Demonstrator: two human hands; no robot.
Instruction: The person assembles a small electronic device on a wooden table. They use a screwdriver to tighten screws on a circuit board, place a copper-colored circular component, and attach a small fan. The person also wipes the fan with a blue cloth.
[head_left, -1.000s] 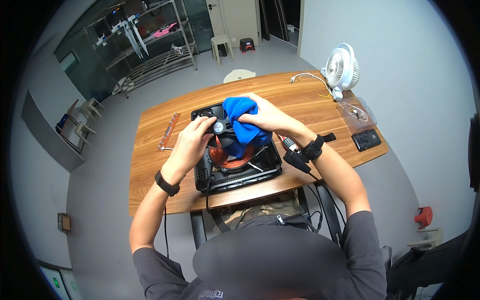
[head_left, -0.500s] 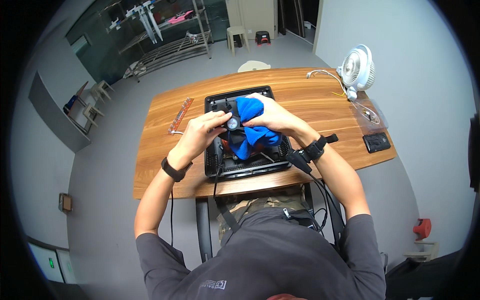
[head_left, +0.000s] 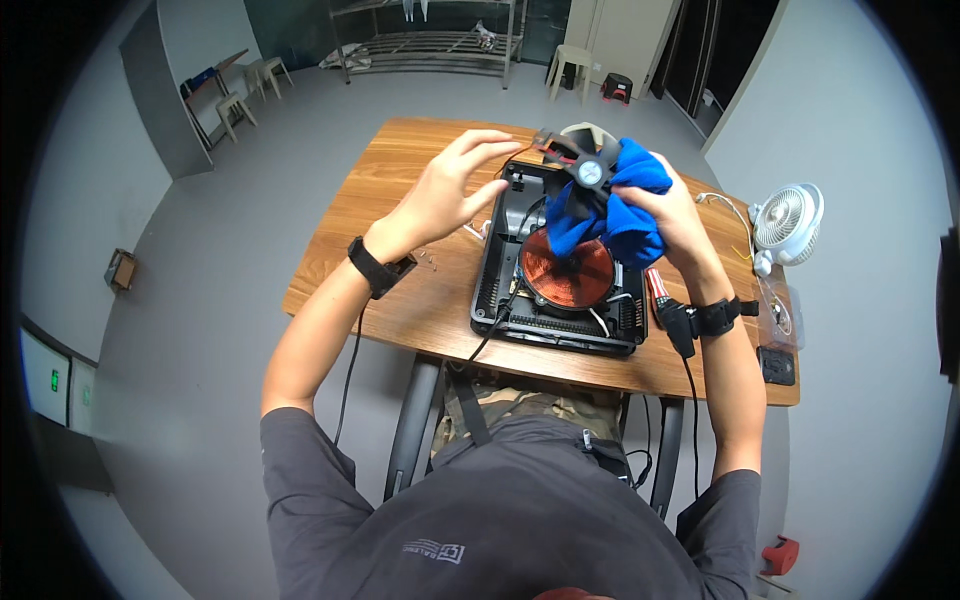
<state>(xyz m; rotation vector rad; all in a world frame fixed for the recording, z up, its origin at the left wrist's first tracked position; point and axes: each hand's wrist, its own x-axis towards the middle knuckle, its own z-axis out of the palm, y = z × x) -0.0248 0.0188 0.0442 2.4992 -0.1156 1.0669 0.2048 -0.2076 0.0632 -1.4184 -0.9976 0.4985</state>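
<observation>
Our left hand (head_left: 445, 195), now spread, has come off the black cooling fan (head_left: 591, 173), which our right hand (head_left: 676, 215) pinches with blue cloth (head_left: 634, 235) above the open induction cooker (head_left: 486, 292), and our shirt (head_left: 500, 490) has pale writing (head_left: 437, 551).

Rough, matt cloth (head_left: 637, 236) — plastic fan (head_left: 590, 175)

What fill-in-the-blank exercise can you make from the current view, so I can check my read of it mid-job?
1. The right hand holds the black fan with a cloth coloured ____.
2. The left hand, judged as either open or closed, is ____.
3. The round coil sits inside an uncovered case coloured ____.
4. The white desk fan is at the picture's left or right side: ____.

Missing words: blue; open; black; right.
</observation>
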